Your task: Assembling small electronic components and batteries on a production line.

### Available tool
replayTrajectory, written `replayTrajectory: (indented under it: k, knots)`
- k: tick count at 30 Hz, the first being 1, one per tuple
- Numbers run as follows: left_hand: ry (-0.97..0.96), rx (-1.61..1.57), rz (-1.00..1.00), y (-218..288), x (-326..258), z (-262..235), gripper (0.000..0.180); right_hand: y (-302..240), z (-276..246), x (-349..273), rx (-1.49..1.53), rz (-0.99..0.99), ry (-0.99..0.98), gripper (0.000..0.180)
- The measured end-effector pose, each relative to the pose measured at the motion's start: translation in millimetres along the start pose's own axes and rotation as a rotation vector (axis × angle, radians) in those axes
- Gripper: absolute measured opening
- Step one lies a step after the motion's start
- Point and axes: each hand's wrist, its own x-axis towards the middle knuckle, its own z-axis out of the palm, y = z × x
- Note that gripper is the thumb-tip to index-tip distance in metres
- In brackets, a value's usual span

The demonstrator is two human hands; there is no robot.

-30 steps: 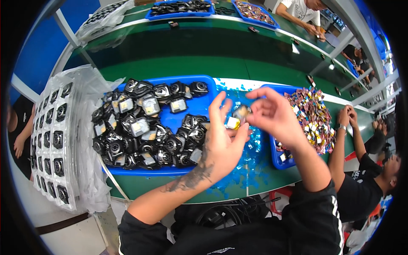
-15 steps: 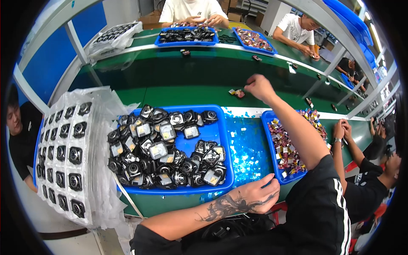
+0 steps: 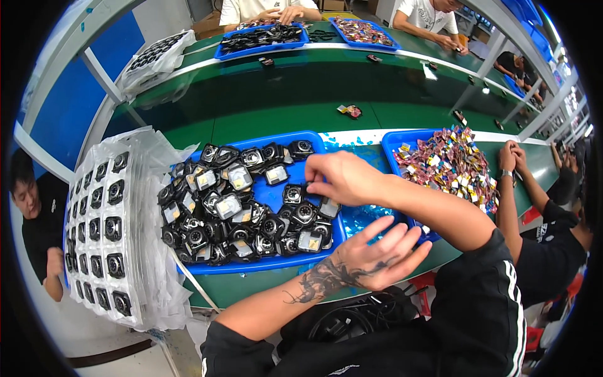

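My right hand (image 3: 344,179) reaches over the blue tray (image 3: 340,242) of black smartwatch cases. Its curled thumb and index finger meet at the edge of one black watch case (image 3: 293,193), which lies beside others at the tray's right part. Some cases show a round sensor back, others a silvery square face. My left hand (image 3: 384,254) hovers in front of the gap between the two trays, palm partly up, fingers apart, holding nothing. Part of the pile is hidden behind my right hand.
A second blue tray (image 3: 394,135) on the right holds a heap of small pink and white parts. Blue film scraps (image 3: 370,217) lie between the trays. White moulded trays of cases (image 3: 100,229) stack at left. A green conveyor (image 3: 270,113) carries scattered parts; co-workers sit around.
My right hand has come back from beside the part on the conveyor to the watch case tray. My left hand's fingers have spread. The whole view has shifted slightly.
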Motion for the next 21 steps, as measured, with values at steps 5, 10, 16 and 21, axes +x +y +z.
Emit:
replayTrajectory:
  k: [5, 10, 16, 21]
  knots:
    - [0.304, -0.23, -0.592, -3.6, -4.1, 15.0, 0.039, 5.4, -28.8, -24.5, 0.448, 0.194, 0.407, 0.017]
    - [0.291, -1.377, -1.402, -19.7, 13.1, -4.3, 0.059, -27.5, -22.8, -108.7, -0.161, -0.258, 0.645, 0.019]
    - [0.04, -1.519, -1.444, -15.3, -1.2, 7.4, 0.036, -13.2, -30.0, -153.4, 0.075, -0.159, 0.55, 0.011]
    - [0.127, -1.496, -1.687, -23.2, 3.9, 6.3, 0.041, 99.7, -94.8, -189.3, -0.471, 0.554, 0.605, 0.022]
